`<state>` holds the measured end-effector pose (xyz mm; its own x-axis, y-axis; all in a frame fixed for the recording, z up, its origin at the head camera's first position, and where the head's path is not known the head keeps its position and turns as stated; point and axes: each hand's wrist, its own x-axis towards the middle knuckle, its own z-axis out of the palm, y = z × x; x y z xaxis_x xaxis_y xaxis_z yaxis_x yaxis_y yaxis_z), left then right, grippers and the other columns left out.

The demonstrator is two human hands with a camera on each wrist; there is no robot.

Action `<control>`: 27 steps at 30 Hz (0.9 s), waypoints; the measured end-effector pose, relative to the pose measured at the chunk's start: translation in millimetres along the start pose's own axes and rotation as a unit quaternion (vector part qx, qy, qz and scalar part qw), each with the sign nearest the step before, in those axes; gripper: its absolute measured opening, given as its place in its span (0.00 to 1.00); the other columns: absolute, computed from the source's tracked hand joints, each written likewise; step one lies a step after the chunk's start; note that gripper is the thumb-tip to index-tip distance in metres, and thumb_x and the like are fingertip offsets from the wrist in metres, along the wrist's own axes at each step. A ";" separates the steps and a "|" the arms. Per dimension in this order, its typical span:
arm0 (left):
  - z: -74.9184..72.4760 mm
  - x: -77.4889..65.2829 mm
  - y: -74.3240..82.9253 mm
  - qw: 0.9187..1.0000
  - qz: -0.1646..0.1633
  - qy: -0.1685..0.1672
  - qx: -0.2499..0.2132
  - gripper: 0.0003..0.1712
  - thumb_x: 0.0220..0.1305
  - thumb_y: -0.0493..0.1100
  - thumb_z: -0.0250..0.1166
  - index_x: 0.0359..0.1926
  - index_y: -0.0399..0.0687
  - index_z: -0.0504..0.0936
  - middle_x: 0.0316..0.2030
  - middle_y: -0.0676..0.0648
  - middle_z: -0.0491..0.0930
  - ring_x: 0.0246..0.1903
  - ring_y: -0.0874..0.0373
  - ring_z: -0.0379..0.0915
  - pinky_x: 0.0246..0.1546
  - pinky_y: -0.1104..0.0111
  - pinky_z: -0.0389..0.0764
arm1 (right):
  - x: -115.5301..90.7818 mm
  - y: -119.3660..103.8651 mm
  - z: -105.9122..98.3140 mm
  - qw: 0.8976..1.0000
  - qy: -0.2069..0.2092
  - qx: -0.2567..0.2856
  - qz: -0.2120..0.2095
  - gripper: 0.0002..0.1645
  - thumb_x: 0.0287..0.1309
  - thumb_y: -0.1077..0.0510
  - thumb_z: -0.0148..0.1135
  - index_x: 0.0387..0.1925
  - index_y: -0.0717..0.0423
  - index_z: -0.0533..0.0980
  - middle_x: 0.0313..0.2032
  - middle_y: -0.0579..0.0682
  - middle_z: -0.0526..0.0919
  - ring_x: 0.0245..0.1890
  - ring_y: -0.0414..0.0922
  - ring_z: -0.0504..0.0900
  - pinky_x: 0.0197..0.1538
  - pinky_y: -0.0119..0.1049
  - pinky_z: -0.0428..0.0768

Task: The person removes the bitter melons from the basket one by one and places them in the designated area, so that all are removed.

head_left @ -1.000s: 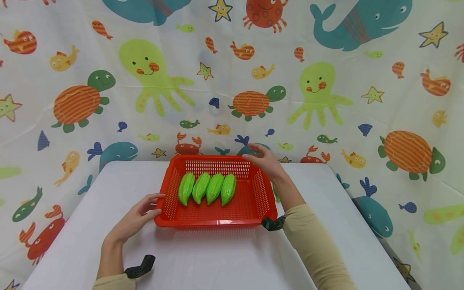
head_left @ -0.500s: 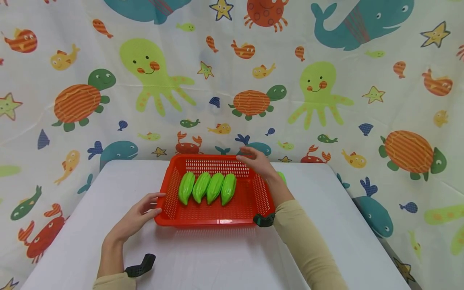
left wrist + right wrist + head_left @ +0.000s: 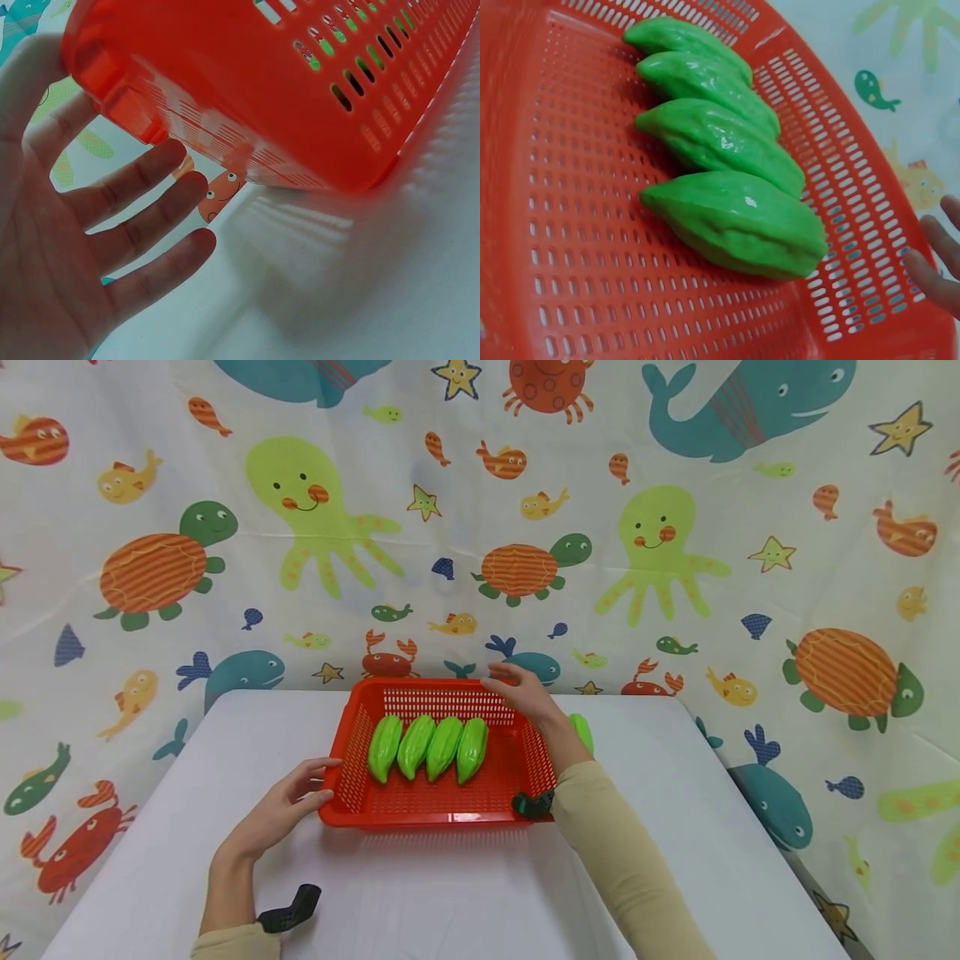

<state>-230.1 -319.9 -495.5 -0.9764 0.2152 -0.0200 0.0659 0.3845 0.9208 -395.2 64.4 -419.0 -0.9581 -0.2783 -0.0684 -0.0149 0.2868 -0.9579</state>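
A red plastic basket [image 3: 420, 818] with slotted walls stands on the white table. Inside, towards its left, several glossy green, ridged, pointed fruit-like pieces [image 3: 472, 752] lie side by side in a row. My left hand [image 3: 273, 814] is at the basket's left rim, thumb and fingertips right against it, the fingers loosely extended in the left wrist view. Over the back right rim hovers my right hand [image 3: 525, 693], its fingers spread and holding nothing. Another green piece [image 3: 581, 732] lies to the right of the basket, partly hidden behind my right forearm.
The white-covered table [image 3: 690, 827] reaches out on both sides of the basket. Behind it hangs a curtain [image 3: 450, 543] printed with sea animals. Each wrist carries a black camera mount [image 3: 291, 910].
My right hand and forearm have moved left over the basket, uncovering more of the green piece on the right. The left hand and the basket stay where they were.
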 end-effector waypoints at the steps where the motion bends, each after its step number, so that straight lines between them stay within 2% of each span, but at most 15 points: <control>1: -0.1 -0.1 0.0 1.000 0.000 0.000 -0.001 0.31 0.68 0.50 0.62 0.69 0.54 0.65 0.62 0.36 0.67 0.61 0.35 0.64 0.50 0.49 0.79 | 1.3 -0.1 1.1 1.000 0.000 0.000 0.002 0.34 0.59 0.42 0.66 0.65 0.46 0.71 0.63 0.49 0.72 0.62 0.50 0.70 0.64 0.53 0.70; 7: -1.1 -0.7 1.8 1.000 0.003 -0.003 0.000 0.31 0.68 0.50 0.61 0.69 0.54 0.65 0.62 0.36 0.66 0.61 0.34 0.63 0.50 0.49 0.79 | 6.4 4.9 5.7 1.000 -0.007 0.007 0.011 0.34 0.59 0.42 0.67 0.64 0.46 0.71 0.63 0.50 0.73 0.61 0.49 0.71 0.64 0.52 0.71; 14: -1.1 -0.6 2.5 1.000 0.003 -0.005 -0.003 0.31 0.68 0.49 0.61 0.69 0.53 0.65 0.63 0.36 0.66 0.62 0.35 0.63 0.50 0.50 0.80 | 9.4 12.3 5.8 1.000 -0.015 0.009 0.020 0.32 0.60 0.44 0.67 0.64 0.47 0.72 0.61 0.51 0.74 0.61 0.51 0.72 0.65 0.54 0.69; 18: -1.3 -0.6 2.7 1.000 0.005 -0.006 -0.004 0.30 0.68 0.48 0.61 0.69 0.53 0.65 0.62 0.36 0.66 0.61 0.35 0.63 0.49 0.52 0.80 | 9.8 15.8 5.2 0.999 -0.022 -0.011 0.029 0.31 0.59 0.45 0.68 0.63 0.47 0.73 0.60 0.49 0.75 0.60 0.50 0.72 0.63 0.52 0.71; 22: -2.3 0.0 2.8 1.000 0.007 -0.008 0.000 0.31 0.69 0.48 0.61 0.69 0.51 0.64 0.63 0.36 0.66 0.61 0.35 0.64 0.49 0.54 0.81 | 9.6 18.3 5.3 0.997 -0.050 -0.031 0.048 0.31 0.58 0.47 0.69 0.63 0.47 0.74 0.59 0.50 0.76 0.60 0.51 0.72 0.62 0.53 0.72; 27: -1.6 0.9 2.0 1.000 0.007 -0.008 -0.002 0.31 0.68 0.48 0.61 0.70 0.51 0.64 0.63 0.35 0.65 0.61 0.34 0.63 0.49 0.51 0.80 | 8.2 20.4 5.3 0.991 -0.094 -0.051 0.084 0.31 0.58 0.49 0.69 0.63 0.50 0.74 0.61 0.53 0.75 0.61 0.53 0.72 0.63 0.57 0.70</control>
<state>-231.2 -320.4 -493.1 -0.9719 0.2351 -0.0125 0.0796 0.3778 0.9225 -401.7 63.1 -440.6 -0.8796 -0.3811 -0.2848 0.1025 0.4328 -0.8957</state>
